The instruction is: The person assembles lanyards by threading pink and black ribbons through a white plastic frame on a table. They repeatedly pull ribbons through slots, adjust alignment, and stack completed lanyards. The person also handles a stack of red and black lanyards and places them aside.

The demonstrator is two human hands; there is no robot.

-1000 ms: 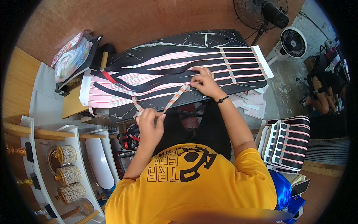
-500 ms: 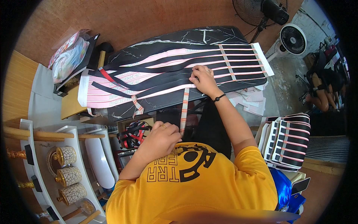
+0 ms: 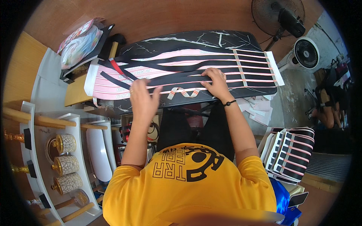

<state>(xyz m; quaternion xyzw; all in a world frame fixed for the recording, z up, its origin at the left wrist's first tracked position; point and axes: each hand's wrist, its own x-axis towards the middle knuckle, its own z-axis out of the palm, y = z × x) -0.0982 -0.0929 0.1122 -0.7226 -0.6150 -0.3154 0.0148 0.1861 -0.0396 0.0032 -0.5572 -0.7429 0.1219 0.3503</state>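
Up from the shirt [image 3: 233, 188] has come the left hand [image 3: 143, 98], its grip spread wide, holding nothing, by the black strips [image 3: 173, 68]; whether the right hand [image 3: 217, 85], resting on them, pinches any I can't tell. Three lidded jars [image 3: 67, 165] stand shelved, contents hidden; a pale bag [image 3: 80, 46] bulges. Strips run along a pink sheet [image 3: 100, 85] on the table [image 3: 203, 37], wavy leftward, flat rightward.

Before you, a long pink printed backing sheet [image 3: 100, 81] with white ends lies flat across the tabletop [image 3: 247, 39]. Black straps [image 3: 181, 68] run along it, neatly parallel at your right under two beige tape strips [image 3: 240, 67], loose and overlapping at your left. A striped tape [image 3: 173, 93] curls beside the sheet's near edge.
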